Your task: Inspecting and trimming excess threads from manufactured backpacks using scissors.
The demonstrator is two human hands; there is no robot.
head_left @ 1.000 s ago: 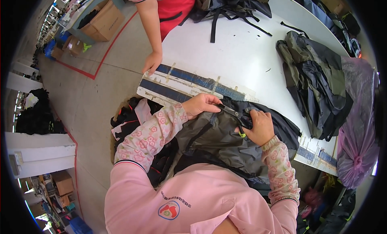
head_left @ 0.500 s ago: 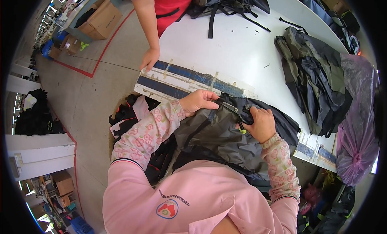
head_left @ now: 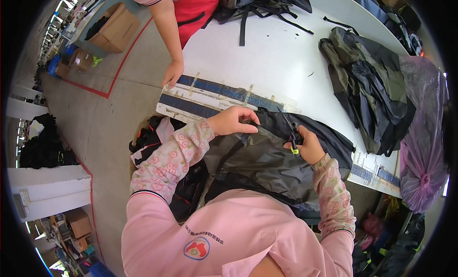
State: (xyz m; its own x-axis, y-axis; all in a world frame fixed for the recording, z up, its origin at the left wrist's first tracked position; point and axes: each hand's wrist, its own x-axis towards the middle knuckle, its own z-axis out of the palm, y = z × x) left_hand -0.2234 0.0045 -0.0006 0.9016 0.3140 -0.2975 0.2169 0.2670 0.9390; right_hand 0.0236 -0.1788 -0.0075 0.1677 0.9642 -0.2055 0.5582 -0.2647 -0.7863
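Note:
A dark grey and black backpack (head_left: 267,165) lies against the near edge of the white table (head_left: 267,57), partly on my lap. My left hand (head_left: 232,121) pinches the fabric at its upper edge. My right hand (head_left: 307,144) grips a small black snipping tool with a yellow-green end (head_left: 293,142), its tip pointing up over the bag's seam. Both of my sleeves are pink with a flower print.
Another person in a red apron rests a hand (head_left: 171,76) on the table's left edge beside blue tape strips (head_left: 224,93). Finished dark bags (head_left: 369,81) pile at the right, more bags (head_left: 260,2) at the back. A purple plastic sack (head_left: 422,153) hangs right. Cardboard boxes (head_left: 114,28) stand on the floor.
My hands and the backpack have shifted slightly, with the left hand sliding along the top edge. The other person's hand has stayed on the table edge.

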